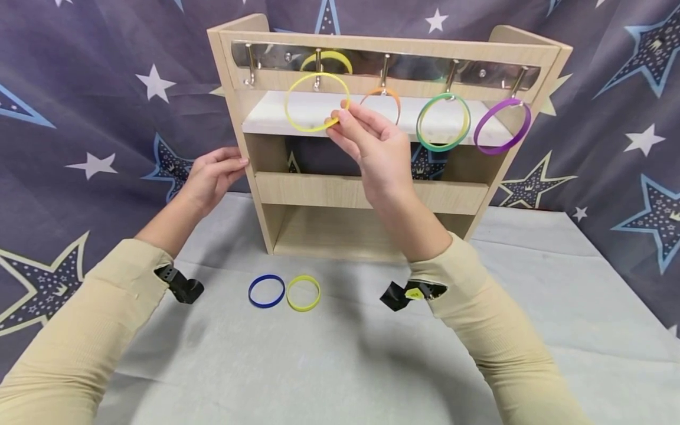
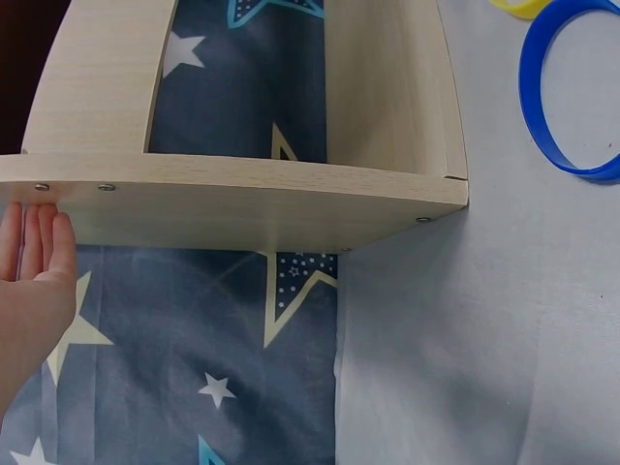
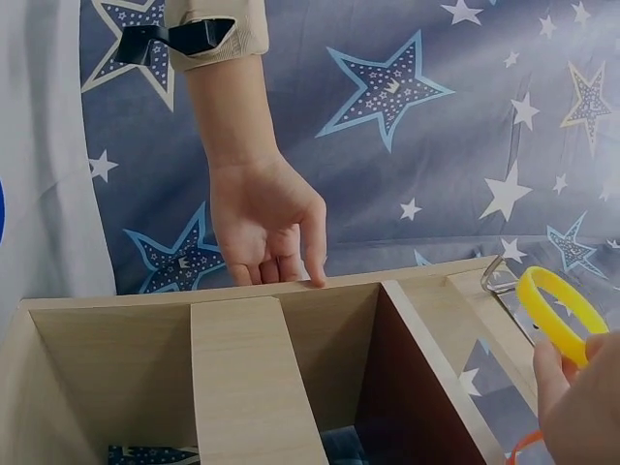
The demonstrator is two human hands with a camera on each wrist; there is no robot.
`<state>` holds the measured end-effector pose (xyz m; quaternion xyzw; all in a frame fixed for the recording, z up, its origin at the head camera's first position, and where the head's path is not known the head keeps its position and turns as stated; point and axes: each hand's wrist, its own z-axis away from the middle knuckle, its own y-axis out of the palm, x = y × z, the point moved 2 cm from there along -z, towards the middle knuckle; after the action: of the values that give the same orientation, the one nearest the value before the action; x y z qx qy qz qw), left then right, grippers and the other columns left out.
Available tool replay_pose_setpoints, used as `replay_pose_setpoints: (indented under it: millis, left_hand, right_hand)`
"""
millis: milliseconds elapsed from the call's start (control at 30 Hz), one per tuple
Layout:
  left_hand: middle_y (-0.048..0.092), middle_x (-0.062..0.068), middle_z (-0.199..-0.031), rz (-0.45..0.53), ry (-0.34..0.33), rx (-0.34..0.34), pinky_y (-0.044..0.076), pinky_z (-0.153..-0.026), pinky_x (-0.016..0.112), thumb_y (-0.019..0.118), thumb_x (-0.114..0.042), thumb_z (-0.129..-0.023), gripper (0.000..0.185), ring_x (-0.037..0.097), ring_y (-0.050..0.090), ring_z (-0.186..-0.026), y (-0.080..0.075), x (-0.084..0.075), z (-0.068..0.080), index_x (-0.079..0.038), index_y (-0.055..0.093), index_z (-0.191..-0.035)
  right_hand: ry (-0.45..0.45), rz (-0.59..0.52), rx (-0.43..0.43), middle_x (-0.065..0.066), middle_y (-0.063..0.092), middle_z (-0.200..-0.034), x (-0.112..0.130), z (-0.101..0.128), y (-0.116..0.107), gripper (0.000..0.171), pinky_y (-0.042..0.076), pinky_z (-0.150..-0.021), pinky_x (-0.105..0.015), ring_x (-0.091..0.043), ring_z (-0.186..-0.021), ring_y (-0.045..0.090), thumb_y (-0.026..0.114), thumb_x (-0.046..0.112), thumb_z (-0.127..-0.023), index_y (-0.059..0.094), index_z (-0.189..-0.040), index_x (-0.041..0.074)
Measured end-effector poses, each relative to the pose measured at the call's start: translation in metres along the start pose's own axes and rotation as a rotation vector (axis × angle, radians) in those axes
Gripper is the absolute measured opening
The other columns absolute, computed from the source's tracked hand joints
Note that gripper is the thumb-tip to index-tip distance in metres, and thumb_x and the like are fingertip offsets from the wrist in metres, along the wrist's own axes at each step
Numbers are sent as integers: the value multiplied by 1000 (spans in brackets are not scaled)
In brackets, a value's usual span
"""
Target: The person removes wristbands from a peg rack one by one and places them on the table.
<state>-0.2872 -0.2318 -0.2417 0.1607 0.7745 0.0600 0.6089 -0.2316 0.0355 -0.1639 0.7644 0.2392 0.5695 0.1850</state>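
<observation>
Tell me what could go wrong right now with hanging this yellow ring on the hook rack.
The right hand only pinches the yellow ring at its edge, so it might slip and drop before it settles on its hook. The left hand rests just its fingertips on the wooden rack, so a pull could possibly tip it. The orange ring hangs close behind the right hand and might get knocked off.

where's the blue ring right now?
Head view: the blue ring lies flat on the grey cloth before the wooden rack, left of centre, beside a yellow ring.
</observation>
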Motion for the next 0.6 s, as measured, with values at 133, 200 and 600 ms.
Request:
replay_pose_setpoints:
  millis: [133, 200, 600]
  left_hand:
    - [68, 2, -96, -3, -3, -2, 53, -87, 17, 60, 2, -90, 11, 10, 67, -91, 0, -1, 0, -5, 68, -92]
    - [68, 2, -96, -7, -7, -4, 53, -87, 16, 60, 1, -90, 10, 10, 67, -91, 0, -1, 0, -5, 68, -93]
    - [68, 2, -96, -5, -9, -9, 53, -87, 17, 60, 1, -89, 10, 10, 67, -91, 0, 0, 0, -6, 68, -92]
  right_hand:
    - [8, 15, 31, -6, 67, -84, 1, 2, -2, 34, 54, -97, -40, -14, -80, 67, 58, -6, -90, 54, -123, -16]
    - [19, 20, 42, -6, 67, -85, 2, 5, -3, 34, 53, -97, -40, -14, -80, 67, 57, -6, -91, 53, -123, -16]
    - [101, 93, 80, -5, 66, -91, -2, 15, -6, 36, 55, -96, -35, -13, -83, 67, 58, 0, -93, 53, -127, -13]
